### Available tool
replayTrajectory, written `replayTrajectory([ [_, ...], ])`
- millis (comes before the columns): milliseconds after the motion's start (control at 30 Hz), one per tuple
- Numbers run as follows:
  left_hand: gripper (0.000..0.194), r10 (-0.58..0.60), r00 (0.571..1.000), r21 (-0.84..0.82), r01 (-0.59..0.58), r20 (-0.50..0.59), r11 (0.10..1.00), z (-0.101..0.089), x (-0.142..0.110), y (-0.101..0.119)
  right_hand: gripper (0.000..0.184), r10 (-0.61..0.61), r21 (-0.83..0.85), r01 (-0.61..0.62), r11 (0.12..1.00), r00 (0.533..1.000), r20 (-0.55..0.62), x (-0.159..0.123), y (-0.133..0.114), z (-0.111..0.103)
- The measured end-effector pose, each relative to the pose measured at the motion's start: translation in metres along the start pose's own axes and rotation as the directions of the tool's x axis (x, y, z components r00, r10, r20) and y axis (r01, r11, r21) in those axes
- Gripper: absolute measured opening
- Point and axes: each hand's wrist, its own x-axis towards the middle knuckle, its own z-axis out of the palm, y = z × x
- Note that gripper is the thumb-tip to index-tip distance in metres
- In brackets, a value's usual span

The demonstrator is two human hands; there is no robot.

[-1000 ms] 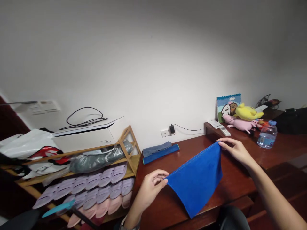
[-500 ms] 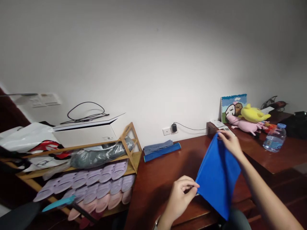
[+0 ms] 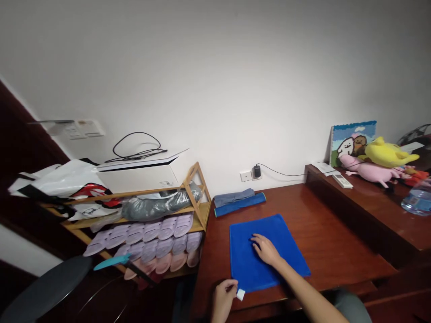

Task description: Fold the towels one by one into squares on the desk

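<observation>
A blue cloth (image 3: 247,258) lies spread flat on the dark red wooden desk (image 3: 333,237), with a white tag (image 3: 240,294) at its near left corner. My left hand (image 3: 225,297) pinches that corner beside the tag between thumb and fingers. Over the middle of the cloth rests my right hand (image 3: 266,250), fingers stretched out and holding nothing.
Two rolled cloths, one grey (image 3: 234,198) and one blue (image 3: 240,205), lie at the wall. A wooden shoe rack (image 3: 195,204) stands left. On the raised right part are a remote (image 3: 342,180), plush toys (image 3: 387,152) and a water bottle (image 3: 417,201).
The blue cloth hung between both hands and now lies flat on the desk. My right hand let go of its corner and came down onto the cloth. The view shifted slightly.
</observation>
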Motion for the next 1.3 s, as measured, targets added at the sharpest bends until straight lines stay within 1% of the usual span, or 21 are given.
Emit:
replayTrajectory([
  [100,0.047,0.011,1.0,0.024,-0.01,-0.02,1.0,-0.01,-0.006,-0.01,0.052,0.097,-0.12,-0.099,0.988,0.995,-0.018,-0.05,0.041,-0.014],
  [167,0.037,0.024,0.998,0.093,-0.019,-0.052,0.995,-0.017,-0.009,-0.011,0.058,0.163,-0.244,-0.162,0.956,0.987,-0.017,-0.076,0.07,-0.024],
  [233,0.027,0.047,0.995,0.189,-0.029,-0.091,0.982,-0.023,-0.012,-0.011,0.062,0.184,-0.344,-0.172,0.923,0.983,0.003,-0.097,0.09,-0.027],
  [267,0.023,0.061,0.992,0.239,-0.033,-0.109,0.97,-0.026,-0.013,-0.011,0.063,0.179,-0.368,-0.161,0.916,0.984,0.014,-0.106,0.096,-0.025],
  [367,0.018,0.103,0.985,0.363,-0.047,-0.137,0.931,-0.031,-0.013,-0.012,0.065,0.171,-0.404,-0.158,0.901,0.985,-0.005,-0.126,0.099,-0.013],
  [433,0.016,0.128,0.981,0.431,-0.054,-0.146,0.901,-0.033,-0.012,-0.012,0.064,0.184,-0.412,-0.187,0.892,0.982,-0.047,-0.134,0.092,-0.006],
  [500,0.016,0.158,0.977,0.484,-0.069,-0.144,0.872,-0.033,-0.011,-0.013,0.063,0.191,-0.405,-0.216,0.888,0.976,-0.104,-0.136,0.084,-0.004],
  [567,0.016,0.189,0.973,0.514,-0.094,-0.135,0.852,-0.034,-0.01,-0.012,0.061,0.189,-0.383,-0.236,0.893,0.97,-0.155,-0.128,0.078,-0.01],
  [633,0.018,0.21,0.969,0.519,-0.114,-0.13,0.847,-0.034,-0.009,-0.009,0.062,0.183,-0.363,-0.236,0.901,0.967,-0.177,-0.11,0.075,-0.02],
  [667,0.018,0.214,0.968,0.514,-0.119,-0.13,0.849,-0.034,-0.009,-0.008,0.064,0.178,-0.36,-0.228,0.905,0.97,-0.166,-0.099,0.075,-0.024],
  [733,0.019,0.208,0.969,0.489,-0.119,-0.131,0.864,-0.035,-0.008,-0.006,0.067,0.181,-0.37,-0.206,0.906,0.978,-0.102,-0.078,0.078,-0.028],
  [800,0.019,0.19,0.972,0.45,-0.109,-0.139,0.886,-0.036,-0.008,-0.007,0.071,0.216,-0.387,-0.209,0.898,0.976,-0.026,-0.065,0.084,-0.025],
  [867,0.02,0.171,0.974,0.41,-0.096,-0.151,0.907,-0.038,-0.009,-0.01,0.076,0.265,-0.402,-0.237,0.885,0.964,0.015,-0.063,0.091,-0.017],
  [967,0.021,0.16,0.972,0.385,-0.082,-0.174,0.919,-0.039,-0.01,-0.017,0.076,0.311,-0.414,-0.277,0.867,0.95,0.016,-0.071,0.099,-0.008],
  [1033,0.021,0.177,0.966,0.378,-0.094,-0.19,0.921,-0.04,-0.011,-0.021,0.076,0.324,-0.418,-0.293,0.86,0.946,0.002,-0.07,0.099,-0.011],
  [1067,0.023,0.191,0.961,0.373,-0.106,-0.199,0.922,-0.04,-0.011,-0.023,0.075,0.326,-0.418,-0.299,0.858,0.945,-0.007,-0.064,0.099,-0.016],
  [1167,0.026,0.225,0.953,0.36,-0.141,-0.204,0.922,-0.04,-0.012,-0.024,0.073,0.304,-0.408,-0.288,0.866,0.952,-0.028,-0.031,0.095,-0.032],
  [1233,0.028,0.226,0.954,0.357,-0.145,-0.197,0.923,-0.041,-0.012,-0.024,0.071,0.28,-0.405,-0.254,0.878,0.96,0.006,-0.003,0.094,-0.04],
  [1300,0.029,0.22,0.957,0.357,-0.141,-0.191,0.923,-0.042,-0.011,-0.026,0.071,0.296,-0.41,-0.245,0.879,0.953,0.064,0.019,0.097,-0.041],
])
